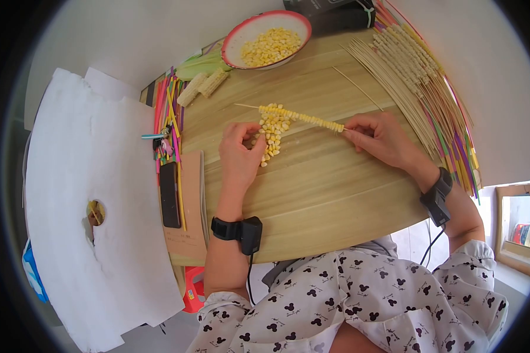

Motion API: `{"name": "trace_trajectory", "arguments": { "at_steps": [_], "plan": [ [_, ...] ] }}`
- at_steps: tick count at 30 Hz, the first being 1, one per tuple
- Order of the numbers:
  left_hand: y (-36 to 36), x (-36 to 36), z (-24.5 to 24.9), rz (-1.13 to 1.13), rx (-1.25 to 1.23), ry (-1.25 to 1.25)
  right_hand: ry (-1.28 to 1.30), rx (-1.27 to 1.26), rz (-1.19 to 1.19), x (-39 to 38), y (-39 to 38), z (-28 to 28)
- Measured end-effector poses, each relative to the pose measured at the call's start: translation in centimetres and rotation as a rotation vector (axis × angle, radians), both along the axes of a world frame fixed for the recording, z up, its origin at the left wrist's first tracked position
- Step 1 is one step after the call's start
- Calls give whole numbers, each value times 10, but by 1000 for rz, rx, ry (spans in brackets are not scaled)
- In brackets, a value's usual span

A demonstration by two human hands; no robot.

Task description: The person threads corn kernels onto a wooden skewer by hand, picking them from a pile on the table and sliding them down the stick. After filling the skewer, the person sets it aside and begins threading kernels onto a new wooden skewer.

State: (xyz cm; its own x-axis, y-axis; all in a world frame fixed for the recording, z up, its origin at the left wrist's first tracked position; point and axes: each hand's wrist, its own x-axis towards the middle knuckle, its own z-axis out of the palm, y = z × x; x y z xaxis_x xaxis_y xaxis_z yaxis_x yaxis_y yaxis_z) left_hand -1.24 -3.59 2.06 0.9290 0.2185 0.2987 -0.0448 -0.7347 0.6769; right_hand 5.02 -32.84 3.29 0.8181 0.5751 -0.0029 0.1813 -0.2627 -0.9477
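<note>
A thin wooden skewer (303, 117) threaded with corn kernels lies across the round wooden table (330, 194). My right hand (377, 138) pinches the skewer's right end. My left hand (241, 154) rests fingertips down on a small heap of loose corn kernels (272, 132) beside the skewer; whether it pinches a kernel I cannot tell. Both wrists wear black bands with cables.
A red-rimmed bowl of kernels (269, 39) stands at the back. Stripped cobs (203, 87) and a husk lie at back left. Many bare and threaded skewers (412, 76) fan at the right. Coloured sticks (169, 112), a phone (169, 194) and white sheets (82, 200) are left.
</note>
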Motion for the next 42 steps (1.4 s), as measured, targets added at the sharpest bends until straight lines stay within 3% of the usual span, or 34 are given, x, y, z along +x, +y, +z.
{"name": "trace_trajectory", "arguments": {
  "at_steps": [19,28,30,36,42],
  "plan": [
    [0,1,-4,-16,-69,43,-32,-32,26,0,-1,0],
    [7,4,-13,55,-319,-7,-37,-42,35,-1,-1,5],
    [13,5,-13,40,-508,-22,-54,-61,34,-1,-1,7],
    [18,6,-11,76,-719,-116,-55,-59,29,-1,-1,8],
    [20,8,-13,77,-735,-135,-53,-63,24,-2,0,10]
  ]
}}
